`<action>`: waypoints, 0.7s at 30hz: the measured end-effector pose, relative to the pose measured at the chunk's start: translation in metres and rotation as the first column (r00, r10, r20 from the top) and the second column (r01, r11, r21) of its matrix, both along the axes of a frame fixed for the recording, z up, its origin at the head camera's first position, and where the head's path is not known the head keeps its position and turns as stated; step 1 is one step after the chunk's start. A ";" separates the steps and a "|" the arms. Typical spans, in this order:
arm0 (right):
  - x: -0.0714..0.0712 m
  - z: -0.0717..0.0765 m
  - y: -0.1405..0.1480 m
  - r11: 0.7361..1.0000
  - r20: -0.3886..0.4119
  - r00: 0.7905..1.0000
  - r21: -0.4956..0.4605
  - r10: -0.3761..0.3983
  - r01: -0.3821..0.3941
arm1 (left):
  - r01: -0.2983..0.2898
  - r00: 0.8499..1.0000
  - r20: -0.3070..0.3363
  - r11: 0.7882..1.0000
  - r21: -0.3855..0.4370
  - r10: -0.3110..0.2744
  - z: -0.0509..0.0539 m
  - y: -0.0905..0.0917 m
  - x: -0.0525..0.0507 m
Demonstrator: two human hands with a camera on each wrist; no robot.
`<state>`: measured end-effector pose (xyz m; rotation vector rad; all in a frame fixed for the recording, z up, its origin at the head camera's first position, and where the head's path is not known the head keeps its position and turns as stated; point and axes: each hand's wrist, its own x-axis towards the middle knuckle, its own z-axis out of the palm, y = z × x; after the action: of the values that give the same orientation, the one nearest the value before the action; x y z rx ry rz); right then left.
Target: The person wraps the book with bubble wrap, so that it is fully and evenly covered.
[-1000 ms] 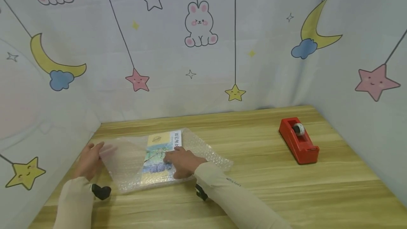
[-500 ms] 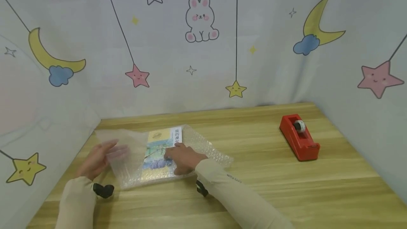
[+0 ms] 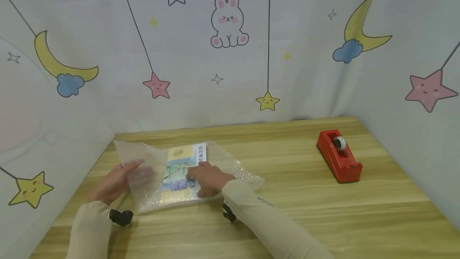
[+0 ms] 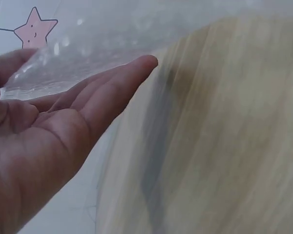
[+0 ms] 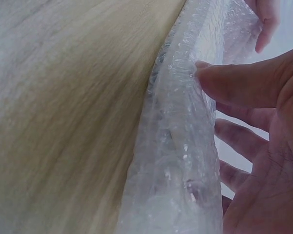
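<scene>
A book [image 3: 179, 173] with a blue, green and yellow cover lies on a sheet of bubble wrap [image 3: 230, 163] in the head view. My left hand [image 3: 120, 179] supports the raised left flap of the wrap, fingers straight. In the left wrist view, this flap [image 4: 107, 39] passes between the thumb and the extended fingers [image 4: 112, 90], with a gap around it. My right hand [image 3: 208, 179] rests on the book's right part, pressing with its fingertips. The right wrist view shows the thumb [image 5: 244, 83] against the wrapped near edge and the other fingers spread over the top.
A red tape dispenser [image 3: 339, 157] with a tape roll stands at the right of the wooden table [image 3: 287, 163]. Cloth walls [image 3: 187, 51] printed with stars, moons and rabbits enclose the table at the back and sides.
My left hand has moved right and slightly up, lifting the left flap of the bubble wrap towards the book. The right hand has stayed on the book.
</scene>
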<state>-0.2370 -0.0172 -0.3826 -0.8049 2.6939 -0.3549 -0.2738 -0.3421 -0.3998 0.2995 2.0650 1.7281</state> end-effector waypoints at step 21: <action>-0.001 -0.002 0.001 1.000 -0.010 1.000 -0.015 0.011 -0.011 | -0.003 0.999 -0.034 1.000 -0.004 0.002 0.037 0.035 0.004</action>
<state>-0.2384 -0.0157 -0.3841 -0.8278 2.6976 -0.3700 -0.2700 -0.3068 -0.3627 0.3274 2.0938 1.7312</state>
